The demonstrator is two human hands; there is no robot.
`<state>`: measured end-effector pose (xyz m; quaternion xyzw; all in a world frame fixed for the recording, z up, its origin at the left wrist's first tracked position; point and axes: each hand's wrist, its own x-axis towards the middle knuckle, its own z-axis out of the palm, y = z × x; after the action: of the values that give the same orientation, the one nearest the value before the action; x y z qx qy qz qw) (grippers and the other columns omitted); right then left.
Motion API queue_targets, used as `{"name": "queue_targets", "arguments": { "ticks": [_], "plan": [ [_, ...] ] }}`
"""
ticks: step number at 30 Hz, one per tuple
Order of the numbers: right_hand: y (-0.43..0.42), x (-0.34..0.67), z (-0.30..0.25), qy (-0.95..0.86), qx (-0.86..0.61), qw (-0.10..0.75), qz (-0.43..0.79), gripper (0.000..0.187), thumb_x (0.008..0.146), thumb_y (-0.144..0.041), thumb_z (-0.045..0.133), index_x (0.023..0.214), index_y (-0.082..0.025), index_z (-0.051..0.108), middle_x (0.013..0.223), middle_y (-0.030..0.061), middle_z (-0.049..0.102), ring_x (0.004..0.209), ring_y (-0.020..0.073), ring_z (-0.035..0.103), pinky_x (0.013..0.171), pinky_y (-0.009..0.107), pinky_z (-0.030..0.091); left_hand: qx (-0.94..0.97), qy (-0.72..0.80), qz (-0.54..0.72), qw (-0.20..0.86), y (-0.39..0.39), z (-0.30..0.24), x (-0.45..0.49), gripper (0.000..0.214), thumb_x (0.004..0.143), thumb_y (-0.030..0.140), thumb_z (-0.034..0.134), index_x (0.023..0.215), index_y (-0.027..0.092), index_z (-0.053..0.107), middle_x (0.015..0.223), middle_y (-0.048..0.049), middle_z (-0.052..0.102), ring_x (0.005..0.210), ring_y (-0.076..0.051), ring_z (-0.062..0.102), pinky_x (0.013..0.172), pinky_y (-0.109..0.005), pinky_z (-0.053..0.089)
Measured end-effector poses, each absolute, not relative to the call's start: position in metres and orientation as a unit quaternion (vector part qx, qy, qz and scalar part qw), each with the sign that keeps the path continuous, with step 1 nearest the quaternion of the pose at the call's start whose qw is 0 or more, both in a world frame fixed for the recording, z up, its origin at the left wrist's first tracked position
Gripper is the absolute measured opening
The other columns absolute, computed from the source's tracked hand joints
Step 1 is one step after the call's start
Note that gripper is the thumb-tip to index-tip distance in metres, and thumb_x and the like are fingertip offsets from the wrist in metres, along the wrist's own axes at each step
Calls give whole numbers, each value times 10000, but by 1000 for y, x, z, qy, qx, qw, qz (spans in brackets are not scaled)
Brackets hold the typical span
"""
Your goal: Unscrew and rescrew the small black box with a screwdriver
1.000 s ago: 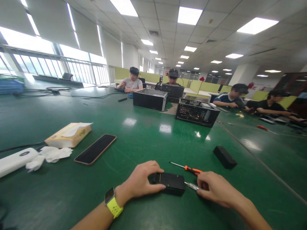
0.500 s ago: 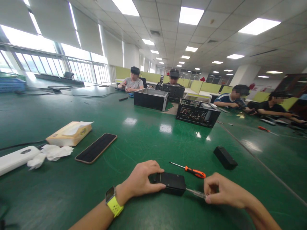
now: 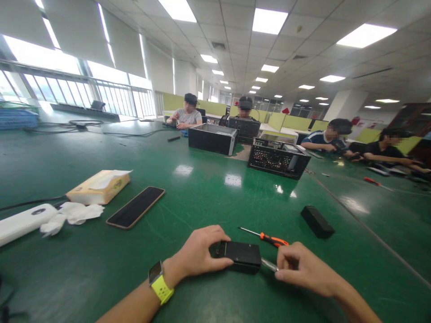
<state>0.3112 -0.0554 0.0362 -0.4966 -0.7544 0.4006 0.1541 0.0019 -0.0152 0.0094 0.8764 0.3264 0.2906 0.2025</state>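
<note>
My left hand, with a yellow-strapped watch on its wrist, grips the left end of a small black box lying on the green table. My right hand pinches a thin clear-handled screwdriver whose tip meets the box's right side. An orange-handled screwdriver lies just behind the box, untouched.
A second small black box lies to the right. A phone, tissue box, crumpled tissue and white device are at left. Two open computer cases stand farther back, with several people seated beyond.
My right hand drew the thin screwdriver out to the right, then pushed it back in against the box's side. My left hand has stayed on the box.
</note>
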Motion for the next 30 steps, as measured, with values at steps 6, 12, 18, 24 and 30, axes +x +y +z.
{"name": "queue_targets", "arguments": {
  "ticks": [6, 12, 18, 24, 30],
  "plan": [
    [-51, 306, 23, -746, -503, 130, 416, 258, 761, -365, 714, 678, -176, 559, 591, -47, 531, 547, 110, 487, 531, 214, 353, 879, 326, 281, 206, -15, 9, 1, 408, 759, 389, 777, 1100, 194, 666, 995, -58, 671, 890, -233, 624, 815, -323, 501],
    [-48, 303, 15, -778, -509, 111, 352, 220, 756, -315, 706, 654, -178, 566, 607, -49, 522, 589, 115, 485, 554, 213, 347, 881, 317, 285, 204, -15, 10, 2, 388, 758, 377, 779, 1076, 181, 674, 984, -62, 665, 891, -234, 610, 823, -328, 496],
    [-46, 320, 29, -764, -509, 114, 380, 210, 792, -315, 657, 665, -172, 571, 611, -51, 466, 590, 114, 429, 554, 224, 311, 882, 314, 288, 199, -15, 10, 2, 401, 768, 403, 771, 1094, 186, 685, 1011, -68, 671, 917, -238, 621, 826, -329, 504],
    [-40, 341, 33, -751, -514, 130, 393, 268, 824, -409, 648, 717, -165, 615, 638, -51, 418, 614, 118, 379, 578, 239, 288, 882, 326, 279, 192, -15, 8, 0, 445, 772, 428, 770, 1120, 162, 693, 1025, -77, 677, 930, -244, 636, 821, -333, 508],
    [-38, 350, 28, -744, -529, 103, 396, 207, 794, -355, 682, 746, -156, 653, 668, -39, 482, 635, 125, 425, 589, 238, 318, 882, 324, 280, 197, -16, 10, 0, 472, 770, 439, 776, 1143, 165, 683, 1050, -76, 676, 955, -243, 634, 849, -336, 499]
  ]
}}
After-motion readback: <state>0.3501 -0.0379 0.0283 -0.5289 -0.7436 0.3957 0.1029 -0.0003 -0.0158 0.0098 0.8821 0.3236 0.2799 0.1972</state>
